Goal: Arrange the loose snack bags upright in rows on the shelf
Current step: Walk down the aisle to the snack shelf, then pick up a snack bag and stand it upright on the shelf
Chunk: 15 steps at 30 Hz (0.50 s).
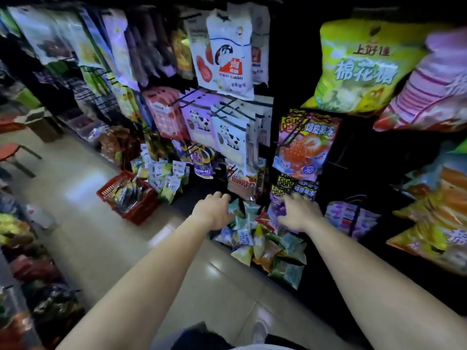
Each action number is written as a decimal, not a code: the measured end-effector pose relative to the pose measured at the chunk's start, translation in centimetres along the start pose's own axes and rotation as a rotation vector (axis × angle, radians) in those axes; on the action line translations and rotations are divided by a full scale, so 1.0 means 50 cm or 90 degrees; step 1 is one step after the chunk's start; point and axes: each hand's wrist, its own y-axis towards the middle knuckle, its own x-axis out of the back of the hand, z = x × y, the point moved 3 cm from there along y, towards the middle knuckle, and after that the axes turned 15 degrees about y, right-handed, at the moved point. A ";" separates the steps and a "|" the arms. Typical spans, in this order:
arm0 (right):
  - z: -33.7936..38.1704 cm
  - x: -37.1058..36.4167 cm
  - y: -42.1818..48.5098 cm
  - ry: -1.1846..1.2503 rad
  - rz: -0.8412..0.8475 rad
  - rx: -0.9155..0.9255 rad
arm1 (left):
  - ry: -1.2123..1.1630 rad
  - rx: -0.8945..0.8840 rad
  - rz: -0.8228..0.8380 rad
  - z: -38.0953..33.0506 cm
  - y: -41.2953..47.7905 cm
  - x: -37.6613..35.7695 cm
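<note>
A heap of small loose snack bags, green, blue, yellow and orange, lies on the low dark shelf near the floor. My left hand reaches to the far left end of the heap, fingers curled over a green bag. My right hand hovers over the back of the heap with fingers spread, blurred, next to a purple bag. Whether either hand holds a bag is unclear.
Hanging bags fill the rack above, with jelly packs just over the heap. A red basket of snacks sits on the tiled floor at the left. Large marshmallow bags crowd the right. An orange stool stands far left.
</note>
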 end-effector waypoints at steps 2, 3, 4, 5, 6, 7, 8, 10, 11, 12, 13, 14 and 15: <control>-0.032 0.014 0.011 0.024 -0.015 -0.043 | 0.004 -0.040 -0.005 -0.029 0.050 0.020; -0.048 0.020 0.012 0.039 -0.021 -0.067 | 0.009 -0.061 -0.003 -0.046 0.073 0.031; -0.061 0.023 0.013 0.050 -0.024 -0.085 | 0.018 -0.084 0.004 -0.060 0.091 0.037; -0.077 0.028 0.012 0.059 -0.032 -0.105 | 0.036 -0.116 0.005 -0.081 0.111 0.045; -0.093 0.033 0.012 0.065 -0.040 -0.126 | 0.056 -0.146 0.005 -0.102 0.130 0.054; -0.107 0.038 0.009 0.069 -0.049 -0.144 | 0.074 -0.172 0.001 -0.122 0.145 0.062; -0.125 0.044 0.005 0.080 -0.063 -0.166 | 0.087 -0.199 -0.005 -0.146 0.160 0.071; -0.155 0.050 -0.008 0.117 -0.090 -0.207 | 0.103 -0.256 -0.013 -0.191 0.189 0.083; -0.167 0.050 -0.016 0.135 -0.101 -0.225 | 0.111 -0.287 -0.011 -0.212 0.201 0.085; -0.176 0.048 -0.022 0.151 -0.111 -0.247 | 0.120 -0.318 -0.008 -0.232 0.212 0.087; -0.180 0.048 -0.030 0.162 -0.120 -0.271 | 0.131 -0.351 -0.005 -0.249 0.223 0.089; -0.181 0.045 -0.036 0.171 -0.126 -0.296 | 0.141 -0.384 -0.002 -0.263 0.233 0.092; -0.178 0.043 -0.042 0.176 -0.133 -0.320 | 0.152 -0.417 -0.002 -0.274 0.240 0.096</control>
